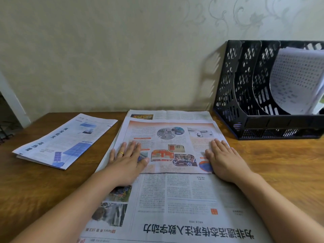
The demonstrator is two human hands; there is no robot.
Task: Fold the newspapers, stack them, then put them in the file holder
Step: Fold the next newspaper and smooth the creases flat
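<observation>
Spanning a wooden desk (273,163), the open newspaper (175,199), printed "News" upside down, lies under both flat palms: left hand (125,159), right hand (223,159), gripping nothing. Holder (233,95) far right; folded paper (64,140) left.

The brown wooden surface (280,163) in front of me runs back to the wall. A folded newspaper (64,141) lies on it at my left, well apart from the open newspaper (175,199) spread flat in the middle, whose far half carries a smaller colour sheet. At the back right a black perforated file holder (263,120) stands on the wood, near the open paper's far corner.
</observation>
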